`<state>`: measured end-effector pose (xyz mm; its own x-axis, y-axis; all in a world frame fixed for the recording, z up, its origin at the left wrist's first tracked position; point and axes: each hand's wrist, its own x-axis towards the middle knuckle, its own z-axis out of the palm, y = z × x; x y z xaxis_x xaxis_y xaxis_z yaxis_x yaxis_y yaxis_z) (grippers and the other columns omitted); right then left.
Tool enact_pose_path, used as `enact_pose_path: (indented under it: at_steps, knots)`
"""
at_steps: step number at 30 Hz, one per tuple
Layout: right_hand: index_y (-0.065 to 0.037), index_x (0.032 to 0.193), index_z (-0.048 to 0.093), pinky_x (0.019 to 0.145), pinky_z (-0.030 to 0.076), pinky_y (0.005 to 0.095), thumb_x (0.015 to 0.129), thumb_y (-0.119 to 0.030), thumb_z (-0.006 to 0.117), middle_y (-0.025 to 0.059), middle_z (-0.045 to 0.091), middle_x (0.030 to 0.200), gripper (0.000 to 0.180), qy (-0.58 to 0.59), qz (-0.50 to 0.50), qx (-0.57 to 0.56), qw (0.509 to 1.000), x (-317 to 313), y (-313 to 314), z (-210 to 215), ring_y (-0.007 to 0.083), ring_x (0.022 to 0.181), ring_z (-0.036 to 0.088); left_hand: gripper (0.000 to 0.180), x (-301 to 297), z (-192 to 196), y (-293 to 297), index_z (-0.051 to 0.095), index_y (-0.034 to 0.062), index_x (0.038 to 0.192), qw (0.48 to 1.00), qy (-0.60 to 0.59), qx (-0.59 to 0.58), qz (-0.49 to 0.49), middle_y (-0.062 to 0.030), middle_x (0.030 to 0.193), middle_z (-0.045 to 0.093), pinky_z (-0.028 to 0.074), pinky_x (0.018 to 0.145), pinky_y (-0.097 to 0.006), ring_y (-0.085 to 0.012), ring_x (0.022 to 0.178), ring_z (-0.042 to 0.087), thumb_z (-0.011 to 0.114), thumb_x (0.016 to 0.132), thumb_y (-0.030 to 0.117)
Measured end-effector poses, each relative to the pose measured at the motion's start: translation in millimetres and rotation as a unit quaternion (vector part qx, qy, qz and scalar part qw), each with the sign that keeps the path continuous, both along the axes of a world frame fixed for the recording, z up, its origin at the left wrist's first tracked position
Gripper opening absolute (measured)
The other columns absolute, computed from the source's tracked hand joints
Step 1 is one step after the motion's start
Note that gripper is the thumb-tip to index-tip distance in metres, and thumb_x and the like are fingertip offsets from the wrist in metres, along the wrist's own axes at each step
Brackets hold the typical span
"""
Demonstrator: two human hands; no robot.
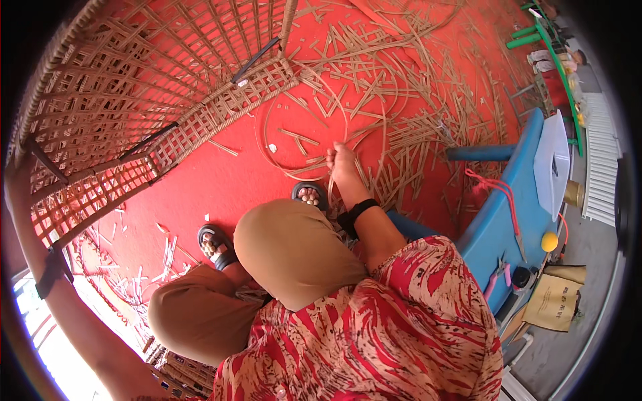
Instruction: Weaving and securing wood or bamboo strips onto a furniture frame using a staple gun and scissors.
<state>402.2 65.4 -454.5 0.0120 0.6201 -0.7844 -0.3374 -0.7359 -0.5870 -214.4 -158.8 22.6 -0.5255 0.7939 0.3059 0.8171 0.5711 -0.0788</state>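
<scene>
My right hand (342, 162) is closed around a long, thin cane strip (346, 110), which curls in wide loops above the red floor. On the left, a large woven cane frame (221, 110) stands with its open lattice toward me and a wrapped edge. My left hand (21, 200) reaches up to that frame's left edge, at the dark rim of the picture. Shadow hides its fingers, so I cannot make out its grip.
Cut cane pieces (414, 134) litter the red floor (180, 200). To my right is a blue bench (495, 207) with a red cord (498, 180), pink-handled pliers (495, 275) and a white tray (552, 164). A tan bag (552, 301) and a yellow ball (549, 241) are beside it.
</scene>
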Motion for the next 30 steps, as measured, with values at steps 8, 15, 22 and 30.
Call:
enact_pose_path:
  at_steps: [8, 15, 22, 30]
  knots:
    - [-0.006, 0.118, 0.065, 0.049, 0.041, 0.0200, 0.092, -0.013, 0.057, -0.0011, 0.058, 0.071, 0.028, 0.244, 0.482, 0.186, 0.821, -77.7, -37.8, 242.2, 0.0063, 0.056, 0.051, 0.052, -7.6, -25.8, -12.2, 0.061, 0.0079, 0.127, 0.996, -0.057, 0.054, 0.031, -0.0187, 0.083, 0.070, 0.050, 0.067, -0.040, -0.0320, 0.078, 0.069, 0.070, 0.078, 0.023]
    - [0.005, 0.111, 0.062, 0.049, 0.038, 0.0188, 0.087, -0.009, 0.057, 0.0013, 0.057, 0.071, 0.028, 0.193, 0.370, 0.396, 0.818, -20.6, -69.3, 395.4, 0.0058, 0.056, 0.049, 0.041, 110.7, -23.2, -5.9, 0.067, 0.0220, 0.116, 0.994, -0.005, -0.006, 0.108, -0.0117, 0.103, 0.071, 0.051, 0.079, -0.046, -0.0319, 0.097, 0.067, 0.071, 0.076, 0.029]
    - [0.010, 0.131, 0.049, 0.046, 0.032, 0.0180, 0.092, -0.014, 0.058, 0.0003, 0.047, 0.069, 0.047, 0.119, 0.256, 0.598, 0.750, 49.5, -75.3, 503.0, 0.0059, 0.054, 0.039, 0.031, 175.5, -11.3, -37.4, 0.071, 0.0177, 0.103, 0.992, -0.021, -0.018, 0.120, -0.0144, 0.099, 0.071, 0.051, 0.077, -0.046, -0.0324, 0.094, 0.068, 0.073, 0.079, 0.036]
    - [0.006, 0.139, 0.043, 0.045, 0.033, 0.0175, 0.093, -0.018, 0.058, 0.0003, 0.047, 0.067, 0.053, 0.142, 0.304, 0.661, 0.671, 45.7, -117.6, 563.5, 0.0053, 0.052, 0.039, 0.028, 208.1, -5.5, -44.1, 0.073, 0.0076, 0.096, 0.991, -0.050, -0.055, 0.108, -0.0178, 0.098, 0.071, 0.052, 0.083, -0.046, -0.0345, 0.097, 0.067, 0.069, 0.082, 0.032]
